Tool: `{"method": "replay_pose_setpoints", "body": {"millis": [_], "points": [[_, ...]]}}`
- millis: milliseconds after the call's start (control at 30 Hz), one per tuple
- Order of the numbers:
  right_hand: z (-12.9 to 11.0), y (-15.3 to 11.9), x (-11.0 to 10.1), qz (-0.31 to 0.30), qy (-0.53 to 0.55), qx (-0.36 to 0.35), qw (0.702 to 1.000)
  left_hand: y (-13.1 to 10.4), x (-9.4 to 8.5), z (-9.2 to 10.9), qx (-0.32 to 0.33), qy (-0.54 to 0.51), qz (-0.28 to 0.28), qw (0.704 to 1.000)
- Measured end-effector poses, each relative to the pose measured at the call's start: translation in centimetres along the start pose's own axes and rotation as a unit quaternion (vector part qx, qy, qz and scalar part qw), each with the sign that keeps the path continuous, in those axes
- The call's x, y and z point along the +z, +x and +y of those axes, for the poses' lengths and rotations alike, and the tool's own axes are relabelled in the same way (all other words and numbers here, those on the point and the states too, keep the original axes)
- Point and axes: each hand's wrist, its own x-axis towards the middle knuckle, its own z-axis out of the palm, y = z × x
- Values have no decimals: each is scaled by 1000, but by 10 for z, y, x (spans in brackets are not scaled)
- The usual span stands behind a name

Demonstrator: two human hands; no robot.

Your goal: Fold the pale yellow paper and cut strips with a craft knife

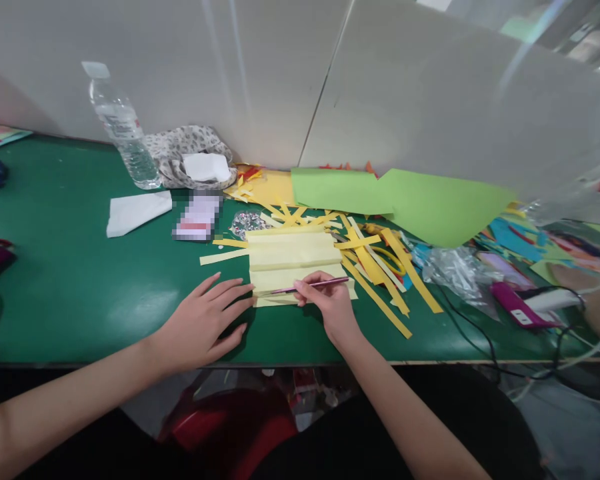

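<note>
A pale yellow sheet of paper (290, 257), creased in level folds, lies on the green table before me. My right hand (325, 297) pinches a slim metallic pink pointed tool (330, 283), pen-like or tweezers, I cannot tell which. Its thin tip points left, low over the sheet's near fold. At the sheet's left edge, my left hand (207, 323) rests palm down with its fingers spread, fingertips at or touching the paper. Yellow paper strips (375, 283) are scattered to the right and behind. A small heap of shiny bits (247, 223) sits behind the sheet's left corner.
A water bottle (123, 130), patterned cloth (195, 150), white tissue (137, 212) and blurred phone (197, 217) stand or lie back left. Green sheets (440, 200) lean by the wall. A magenta device (520, 307), cables and clear plastic (460, 273) lie right, near another person's arm (587, 300).
</note>
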Motion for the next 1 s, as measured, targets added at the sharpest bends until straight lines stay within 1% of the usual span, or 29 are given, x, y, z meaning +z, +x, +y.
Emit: {"method": "replay_pose_setpoints", "body": {"millis": [167,533,700,800,900,1000], "points": [[-1,-2,1,-9,-20,-7,1000,-2,-1,1,-2,20,19,1000],[-1,-1,4,-31,-70,-10,997,1,-4,2,12,32,37,999],[1,-1,5,-16,-78,-7,997,1,-2,1,16,26,42,999],[2,-2,3,4,-74,-6,997,0,-1,0,19,25,43,999],[3,-2,-2,31,-68,-15,997,0,0,-1,17,24,41,999],[4,-3,-11,49,-68,-29,996,0,0,-1,14,24,34,999]]}}
